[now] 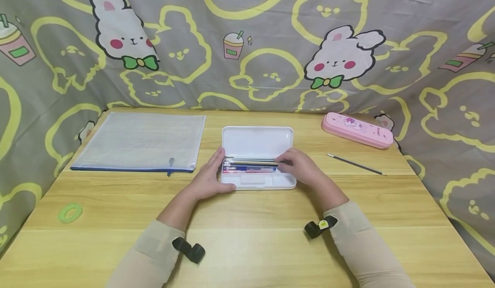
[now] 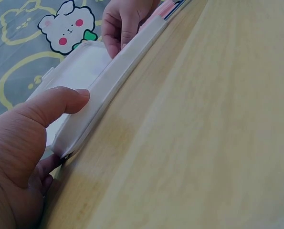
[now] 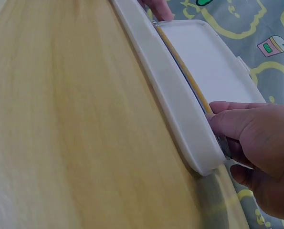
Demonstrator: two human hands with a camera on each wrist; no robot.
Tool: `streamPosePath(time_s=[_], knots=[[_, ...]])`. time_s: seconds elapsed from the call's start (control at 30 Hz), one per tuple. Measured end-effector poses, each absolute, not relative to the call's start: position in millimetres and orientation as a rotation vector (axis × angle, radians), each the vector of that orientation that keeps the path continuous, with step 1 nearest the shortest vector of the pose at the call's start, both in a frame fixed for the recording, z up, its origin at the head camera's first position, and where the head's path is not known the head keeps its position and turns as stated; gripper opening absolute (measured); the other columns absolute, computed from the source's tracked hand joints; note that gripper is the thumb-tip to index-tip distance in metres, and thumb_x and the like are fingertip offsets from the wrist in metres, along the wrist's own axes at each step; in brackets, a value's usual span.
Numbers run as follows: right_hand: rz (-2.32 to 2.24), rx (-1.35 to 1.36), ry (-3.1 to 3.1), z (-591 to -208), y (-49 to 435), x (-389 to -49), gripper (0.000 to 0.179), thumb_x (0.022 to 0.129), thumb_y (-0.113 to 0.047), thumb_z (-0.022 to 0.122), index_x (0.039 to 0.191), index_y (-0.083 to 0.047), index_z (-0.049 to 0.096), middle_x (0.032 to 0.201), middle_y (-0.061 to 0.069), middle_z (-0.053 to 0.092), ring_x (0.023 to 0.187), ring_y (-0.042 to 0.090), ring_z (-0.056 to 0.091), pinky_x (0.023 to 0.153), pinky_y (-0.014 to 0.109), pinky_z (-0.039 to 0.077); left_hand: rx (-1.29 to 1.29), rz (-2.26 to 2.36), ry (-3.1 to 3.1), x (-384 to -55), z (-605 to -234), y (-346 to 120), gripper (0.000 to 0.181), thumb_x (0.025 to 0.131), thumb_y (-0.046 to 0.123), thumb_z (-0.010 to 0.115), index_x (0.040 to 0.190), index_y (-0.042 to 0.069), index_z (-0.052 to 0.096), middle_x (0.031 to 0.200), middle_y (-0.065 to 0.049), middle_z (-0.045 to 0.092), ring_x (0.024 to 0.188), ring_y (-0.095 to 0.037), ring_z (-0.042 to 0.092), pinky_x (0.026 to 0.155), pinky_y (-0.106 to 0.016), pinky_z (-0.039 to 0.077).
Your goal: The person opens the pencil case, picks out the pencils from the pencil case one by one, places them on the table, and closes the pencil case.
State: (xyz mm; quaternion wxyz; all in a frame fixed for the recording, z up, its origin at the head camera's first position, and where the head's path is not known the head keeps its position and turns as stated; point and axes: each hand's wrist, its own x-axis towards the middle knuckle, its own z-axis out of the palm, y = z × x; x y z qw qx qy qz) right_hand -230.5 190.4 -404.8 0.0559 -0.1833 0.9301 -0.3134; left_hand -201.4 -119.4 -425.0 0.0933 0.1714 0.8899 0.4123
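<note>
An open white pencil case (image 1: 257, 142) lies on the table with its lid tipped back. Several pencils and pens (image 1: 247, 169) lie lengthwise inside, and a white eraser (image 1: 252, 179) sits in the front compartment. My left hand (image 1: 209, 176) grips the left end of the case, thumb on the front wall (image 2: 106, 90) and fingers around the end. At the right end, my right hand (image 1: 299, 166) pinches a pencil between thumb and fingers. A yellow pencil (image 3: 184, 71) runs along the case up to these fingertips; they partly hide the pencil ends.
A mesh zip pouch (image 1: 143, 142) with a blue edge lies at the back left. The green ring (image 1: 71, 213) is near the left edge. To the right are a pink pencil case (image 1: 357, 130) and a dark pencil (image 1: 355, 164). Patterned cloth (image 1: 267, 34) hangs behind the table.
</note>
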Motion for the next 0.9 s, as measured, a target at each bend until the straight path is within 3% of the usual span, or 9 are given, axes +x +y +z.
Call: streamPosePath(time_s=[0.37,0.67,0.9], knots=[[-1.115,-0.468,2.770,-397,221,-223,0.022,0.091,-0.013,0.067,0.111,-0.008,0.072,0.100,0.008,0.067,0.090,0.020,0.056,0.074,0.028,0.048,0.518,1.202,2.650,-202,-426,-118,0.120,0.071,0.039,0.083,0.158,0.005,0.007,0.166,-0.012,0.002,0.152,-0.039,0.008,0.121,-0.058,0.015],[-1.026,-0.349,2.884,-392,278,-207,0.022,0.096,-0.017,0.062,0.115,-0.009,0.070,0.104,0.008,0.068,0.089,0.018,0.054,0.067,0.024,0.048,0.512,1.203,2.652,-202,-428,-118,0.121,0.070,0.040,0.083,0.158,0.007,0.007,0.167,-0.010,0.001,0.152,-0.037,0.008,0.122,-0.056,0.014],[-0.951,-0.249,3.010,-389,324,-189,0.025,0.098,-0.021,0.059,0.115,-0.006,0.070,0.107,0.012,0.067,0.086,0.006,0.050,0.069,0.022,0.044,0.511,1.202,2.655,-202,-428,-119,0.121,0.070,0.040,0.083,0.158,0.007,0.006,0.167,-0.009,0.001,0.152,-0.037,0.007,0.122,-0.056,0.014]])
